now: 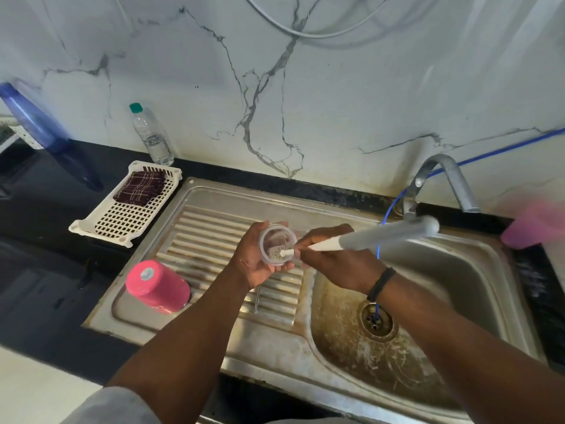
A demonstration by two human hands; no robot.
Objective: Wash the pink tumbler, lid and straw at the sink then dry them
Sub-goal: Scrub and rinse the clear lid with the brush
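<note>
Over a stained steel sink (434, 356), the left hand (260, 261) cups the clear lid (277, 243), fingers curled round its rim, while the right hand (333, 258) grips a grey-handled brush (367, 238), its white head pressed into the lid. The pink tumbler (157, 287) stands upside down on the ribbed drainboard (214, 240), the thin straw (257, 298) lying beside the left wrist. On the black counter (46, 255) sit a white basket (122, 218) holding a checked cloth (140, 188), and a water bottle (151, 136) against the marbled wall (336, 102).
</note>
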